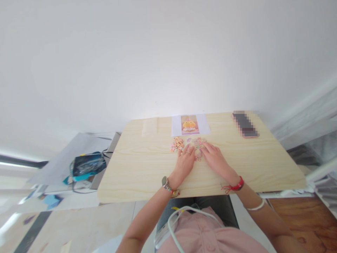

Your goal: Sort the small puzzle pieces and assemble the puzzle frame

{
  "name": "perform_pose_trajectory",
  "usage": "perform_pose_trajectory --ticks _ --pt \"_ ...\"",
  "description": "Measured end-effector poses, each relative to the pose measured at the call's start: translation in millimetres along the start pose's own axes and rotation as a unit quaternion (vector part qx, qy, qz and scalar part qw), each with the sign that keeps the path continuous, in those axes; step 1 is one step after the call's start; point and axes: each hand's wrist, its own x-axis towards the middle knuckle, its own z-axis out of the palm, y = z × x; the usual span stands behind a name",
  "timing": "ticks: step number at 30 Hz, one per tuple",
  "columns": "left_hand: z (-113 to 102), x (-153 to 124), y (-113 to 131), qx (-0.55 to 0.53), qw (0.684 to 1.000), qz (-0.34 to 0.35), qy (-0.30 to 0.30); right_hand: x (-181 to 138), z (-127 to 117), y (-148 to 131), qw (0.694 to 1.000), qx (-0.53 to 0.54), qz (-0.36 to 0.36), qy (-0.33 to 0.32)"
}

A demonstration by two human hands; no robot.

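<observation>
Worktop (137,172) edge is nearest you, both wrists over it. Your left hand (185,161) and right hand (214,159) sit side by side on your side of the picture card (189,125), nearly touching. Left grip: fingers loosely curled, tips on the pile of pieces (198,143); can't tell if one is pinched. Right grip: fingers spread flat, nothing visibly pinched. The pile lies between your hands and the card, stretched left-right, with the right hand covering more of it. Small cluster (177,144) sits just left of the pile, nearer your left hand. Farther out, level with the card: clear strip (149,127) to its left, phone (245,124) well to its right.
</observation>
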Motion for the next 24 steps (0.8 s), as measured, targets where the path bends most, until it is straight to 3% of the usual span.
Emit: perform_pose_trajectory --ticks 6,15,24 --pt "1 2 4 -0.003 1.000 0.012 0.003 -3 2 1 1.000 0.007 -0.010 -0.006" --pt "-3 -1 3 -0.021 0.998 -0.064 0.004 13 -3 -4 0.999 -0.009 -0.017 -0.027" --pt "1 -4 1 0.004 0.998 -0.055 0.016 21 1 -3 0.999 -0.016 -0.011 -0.034"
